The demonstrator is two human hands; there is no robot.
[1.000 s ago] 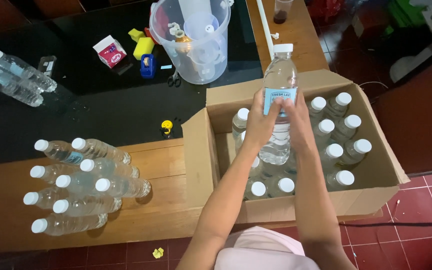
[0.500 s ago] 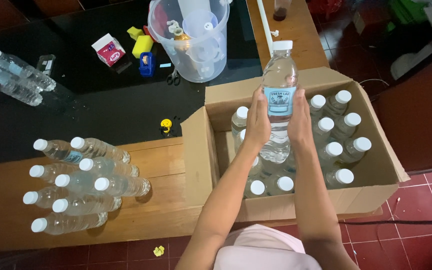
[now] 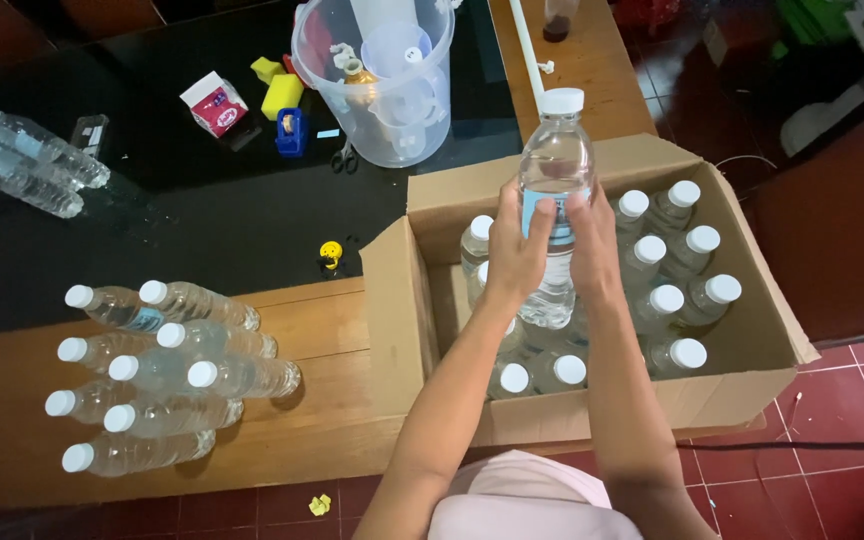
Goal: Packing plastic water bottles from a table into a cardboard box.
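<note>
While my forearms reach up from the bottom edge and meet over the cardboard box [image 3: 742, 375], my two hands close around one water bottle [image 3: 555, 165] from either side. My left hand [image 3: 514, 255] wraps the left of it, thumb on the blue label; my right hand [image 3: 593, 250] presses the right, fingertips on the same label. I hold the bottle upright above the open box, its white cap well above the caps of the bottles standing inside. My hands and wrists hide its lower part and some bottles in the box's middle, so I cannot tell whether its base touches anything. On the wooden tabletop [image 3: 322, 340] to the left, a stack of bottles [image 3: 152, 385] lies on its side. Farther off, a clear plastic bucket [image 3: 377, 85] holds things I cannot make out.
</note>
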